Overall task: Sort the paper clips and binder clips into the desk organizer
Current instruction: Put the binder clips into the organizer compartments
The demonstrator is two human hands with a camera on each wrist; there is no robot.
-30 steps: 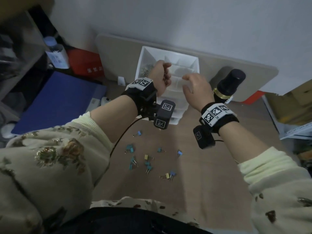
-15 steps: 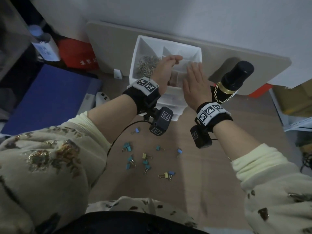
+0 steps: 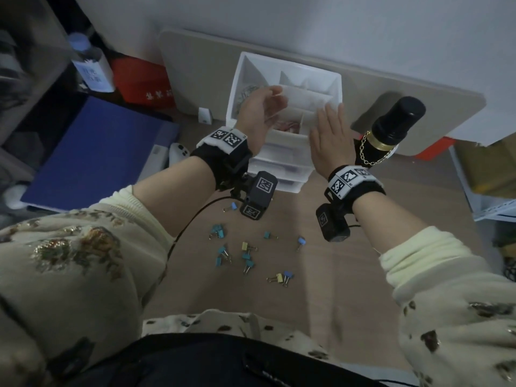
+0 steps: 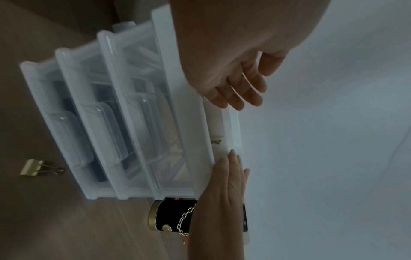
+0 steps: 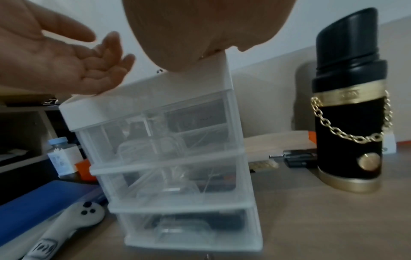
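Binder clips (image 3: 245, 255) are lying scattered on the wooden desk (image 3: 321, 289) in front of you, well apart from the desk organizer (image 3: 290, 79), which is standing at the back edge near the wall. Your left hand (image 3: 258, 113) is hovering over the top tray with fingers spread and holding nothing, and your right hand (image 3: 329, 138) is lying flat and empty against the organizer's right side. You are risking a tip: the drawer tower is tall and narrow, so a sideways push from that flat palm could be sliding or rocking it. The black and gold bottle (image 3: 391, 129) is standing just beside your right wrist, and a careless pull back could be knocking it over. Silvery paper clips (image 3: 245, 93) seem to be sitting in the tray's left compartment; dropping binder clips there would be mixing the sorts.
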